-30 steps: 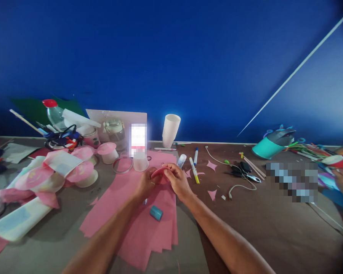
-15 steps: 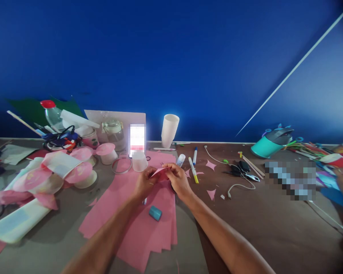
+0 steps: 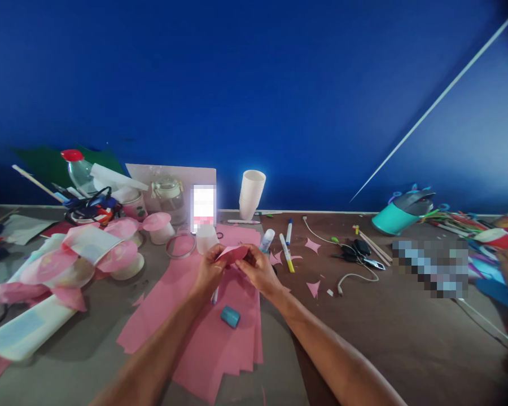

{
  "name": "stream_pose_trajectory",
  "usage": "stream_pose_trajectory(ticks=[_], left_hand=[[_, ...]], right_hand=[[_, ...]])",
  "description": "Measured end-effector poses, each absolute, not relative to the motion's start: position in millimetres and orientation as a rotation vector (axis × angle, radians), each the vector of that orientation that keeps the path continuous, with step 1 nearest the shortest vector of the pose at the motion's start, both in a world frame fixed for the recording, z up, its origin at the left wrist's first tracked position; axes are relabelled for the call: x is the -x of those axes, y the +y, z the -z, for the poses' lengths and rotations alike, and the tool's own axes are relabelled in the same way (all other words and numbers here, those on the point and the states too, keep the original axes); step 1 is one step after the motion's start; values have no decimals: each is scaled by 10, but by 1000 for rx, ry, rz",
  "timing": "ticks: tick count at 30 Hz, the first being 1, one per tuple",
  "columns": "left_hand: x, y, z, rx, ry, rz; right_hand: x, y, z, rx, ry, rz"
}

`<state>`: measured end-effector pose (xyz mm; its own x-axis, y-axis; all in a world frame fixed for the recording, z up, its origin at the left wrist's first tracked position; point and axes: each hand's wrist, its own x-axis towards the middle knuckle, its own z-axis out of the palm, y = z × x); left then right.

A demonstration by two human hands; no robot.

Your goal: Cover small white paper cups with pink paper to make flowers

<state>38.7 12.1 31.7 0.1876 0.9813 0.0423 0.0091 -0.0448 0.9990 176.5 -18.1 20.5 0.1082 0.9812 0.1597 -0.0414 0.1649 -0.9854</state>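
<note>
Hands [image 3: 235, 269] closer, pink paper [image 3: 233, 254] pinched.

A small pink paper piece [image 3: 233, 254] (folded, point tilted up) is held above the pink paper sheets [image 3: 220, 332] spread near the tabletop's front edge.

Viewpoint: the scene is seen from a head-worn camera (the only view).
Direction: forward and slightly down across the table [image 3: 406, 338], toward the blue wall [image 3: 254, 84].
Nearness: the forearms are seen close, reaching in from below.
</note>
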Motion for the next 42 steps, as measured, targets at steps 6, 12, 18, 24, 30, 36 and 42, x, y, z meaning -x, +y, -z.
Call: stream_pose_trajectory(ticks=[6, 12, 18, 24, 30, 36, 42], left_hand=[[-407, 114, -303, -1316, 1013, -1062], [-393, 133, -251, -1303, 940, -1061], [-376, 155, -178, -1261, 940, -1116], [-385, 155, -213, -1274, 956, -1208], [-398, 133, -299, -1290, 1085, -1207], [-429, 113, -324, -1294, 1097, -1200], [-438, 130, -220, -1264, 1004, -1081]], right_hand=[[-1734, -160, -179, 1133, -1160, -991], [-1728, -171, -225, 1163, -1114, -979], [-1752, -170, -225, 1184, -1093, -998], [-1771, -168, -206, 1207, -1171, -1049], [-1764, -217, -238, 1278, -1320, -958], [-1729, -220, -237, 1387, -1373, -900], [-1728, -236, -286, 1427, -1431, -862]])
